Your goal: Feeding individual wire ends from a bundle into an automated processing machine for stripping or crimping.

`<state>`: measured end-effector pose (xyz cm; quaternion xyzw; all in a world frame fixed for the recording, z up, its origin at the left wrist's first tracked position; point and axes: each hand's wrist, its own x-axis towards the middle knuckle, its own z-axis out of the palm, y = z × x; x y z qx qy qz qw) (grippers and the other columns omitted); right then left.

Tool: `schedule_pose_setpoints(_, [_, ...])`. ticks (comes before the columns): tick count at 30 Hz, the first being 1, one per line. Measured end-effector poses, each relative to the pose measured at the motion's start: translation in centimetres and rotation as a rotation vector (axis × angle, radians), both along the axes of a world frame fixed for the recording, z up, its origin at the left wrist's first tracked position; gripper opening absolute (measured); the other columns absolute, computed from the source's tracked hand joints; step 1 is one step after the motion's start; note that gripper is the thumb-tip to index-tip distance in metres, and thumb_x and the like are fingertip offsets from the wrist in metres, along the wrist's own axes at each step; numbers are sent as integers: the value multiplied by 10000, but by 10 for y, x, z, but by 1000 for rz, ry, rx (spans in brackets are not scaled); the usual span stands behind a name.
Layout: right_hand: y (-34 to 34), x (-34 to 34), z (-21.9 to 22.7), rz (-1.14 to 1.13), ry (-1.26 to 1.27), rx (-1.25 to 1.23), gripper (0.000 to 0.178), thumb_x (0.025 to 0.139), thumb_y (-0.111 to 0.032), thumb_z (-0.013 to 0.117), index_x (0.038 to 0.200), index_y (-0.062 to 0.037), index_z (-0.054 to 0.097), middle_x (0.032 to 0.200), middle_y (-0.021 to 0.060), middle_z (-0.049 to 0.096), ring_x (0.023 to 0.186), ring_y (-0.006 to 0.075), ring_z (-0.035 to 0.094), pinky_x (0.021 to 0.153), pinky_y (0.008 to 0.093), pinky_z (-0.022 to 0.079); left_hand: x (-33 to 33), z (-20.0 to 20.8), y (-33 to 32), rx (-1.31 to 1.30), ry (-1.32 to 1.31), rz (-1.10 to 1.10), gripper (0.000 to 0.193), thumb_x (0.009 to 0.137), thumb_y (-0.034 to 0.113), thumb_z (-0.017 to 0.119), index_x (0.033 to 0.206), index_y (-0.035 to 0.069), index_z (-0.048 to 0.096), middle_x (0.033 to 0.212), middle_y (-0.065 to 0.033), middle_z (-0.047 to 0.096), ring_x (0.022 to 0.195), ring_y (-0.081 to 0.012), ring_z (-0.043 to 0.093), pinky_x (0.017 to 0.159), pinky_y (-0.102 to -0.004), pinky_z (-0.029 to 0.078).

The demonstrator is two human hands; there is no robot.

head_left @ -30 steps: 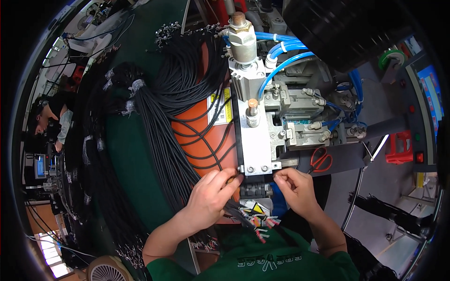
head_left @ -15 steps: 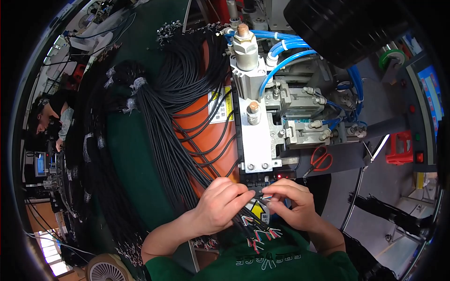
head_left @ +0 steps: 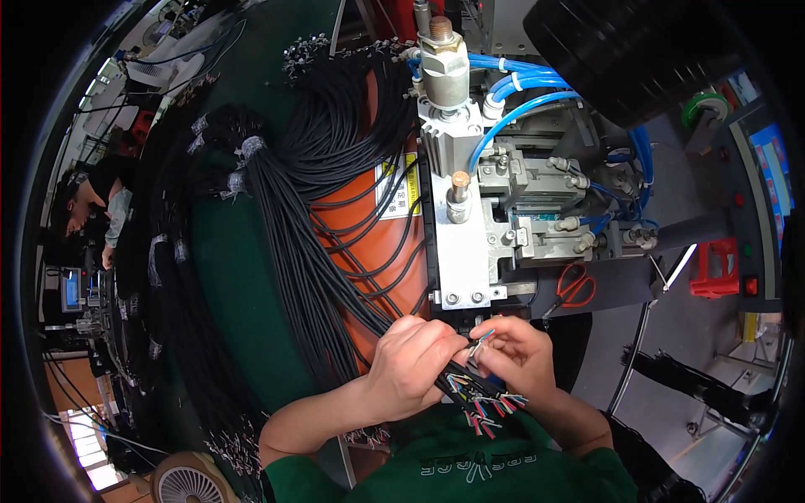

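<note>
Left hand (head_left: 413, 366) and right hand (head_left: 520, 356), fingers narrowed, pinch bared coloured wires (head_left: 484, 339) between them; stripping looks done, spreading seemingly unfinished; more bared cable ends (head_left: 482, 405) lie just below the fingers; the metal machine (head_left: 470, 260) stands beyond.

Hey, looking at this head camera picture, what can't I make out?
All in the head view:
- Coloured wires at the fingertips: partly hidden by the left hand and right hand.
- Bundled wire ends: too small to count.
- Fan: cut off by the lower edge.
</note>
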<state>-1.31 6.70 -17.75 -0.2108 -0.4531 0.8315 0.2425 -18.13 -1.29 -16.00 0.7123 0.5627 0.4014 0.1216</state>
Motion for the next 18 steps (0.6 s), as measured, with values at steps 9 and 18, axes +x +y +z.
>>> schedule_pose_setpoints(9, [4,2,-4,-219,-182,920,289,805,-35,634,1087,30,630,1015,151,582,855,252,617,711,314,496,6,2,4,-108,-44,75,229,659,72,696,839,40,559,696,-50,521,592,-227,539,564,-343,370])
schedule_pose_setpoints(18, [29,3,-9,127,-55,-10,174,872,41,581,1024,43,665,965,98,626,716,119,614,607,224,473,-5,1,6,-241,-109,-39,216,670,85,691,839,77,556,722,-42,553,634,-233,567,600,-343,383])
